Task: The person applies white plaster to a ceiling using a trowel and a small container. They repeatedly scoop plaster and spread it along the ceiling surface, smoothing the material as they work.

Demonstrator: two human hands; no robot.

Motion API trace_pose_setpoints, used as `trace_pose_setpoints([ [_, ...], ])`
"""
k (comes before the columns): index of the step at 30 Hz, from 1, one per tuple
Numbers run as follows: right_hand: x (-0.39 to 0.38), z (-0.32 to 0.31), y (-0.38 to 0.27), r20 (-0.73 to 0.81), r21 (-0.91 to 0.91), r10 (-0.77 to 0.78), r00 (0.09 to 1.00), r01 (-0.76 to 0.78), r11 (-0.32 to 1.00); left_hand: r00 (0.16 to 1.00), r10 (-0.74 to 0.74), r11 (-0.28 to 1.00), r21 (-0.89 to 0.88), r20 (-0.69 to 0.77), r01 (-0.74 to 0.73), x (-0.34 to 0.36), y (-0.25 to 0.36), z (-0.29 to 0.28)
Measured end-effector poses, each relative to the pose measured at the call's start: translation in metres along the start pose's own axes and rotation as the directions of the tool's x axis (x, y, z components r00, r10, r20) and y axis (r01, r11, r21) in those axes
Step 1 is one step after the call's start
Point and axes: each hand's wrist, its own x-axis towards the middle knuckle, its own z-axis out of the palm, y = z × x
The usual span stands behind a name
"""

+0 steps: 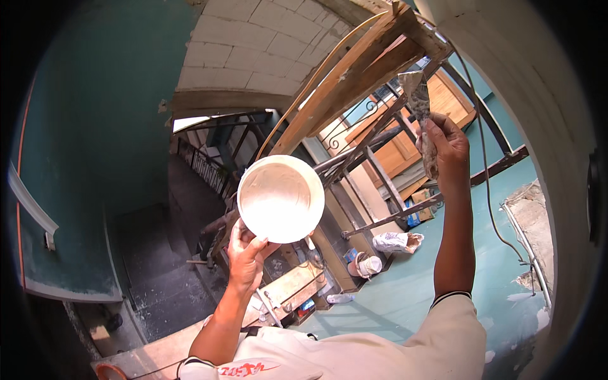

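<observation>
Up close, the pale shirt [373, 358], below both grips; now the left hand [246, 259] pinches the lower edge of a white tub [280, 199], which sits just above those fingers. Right hand [448, 149] clenched round a smeared scraper [416, 95], blade above the fist! Farther off, below that grip, a white sack [394, 242].

The tub [281, 199] looks like smooth plastic, its inside glaring with light. The scraper [416, 95] has a metal-looking blade, its surface rough, matt and crusted. The far beam [342, 79] is coarse, unpolished wood; the panelled door [396, 152] on the right is smoother wood. Far blocks [259, 41] look matt and rough-jointed. The near shirt [367, 354] is soft, matt cloth.
</observation>
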Motion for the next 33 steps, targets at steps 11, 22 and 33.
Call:
trace_pose_setpoints([
  [11,-0.192,0.046,0.099,0.296,-0.227,0.501,0.813,-0.450,0.864,0.991,0.137,0.963,0.234,0.004,-0.134,-0.005,0.020,0.012],
  [22,-0.194,0.055,0.067,0.614,-0.611,-0.239,0.752,0.645,0.459,0.954,0.270,0.870,0.391,0.132,-0.300,-0.025,0.016,0.026],
  [33,-0.163,0.034,0.053,0.512,-0.689,-0.464,0.723,0.668,0.281,0.958,0.274,0.889,0.358,0.084,-0.286,-0.040,0.011,0.044],
])
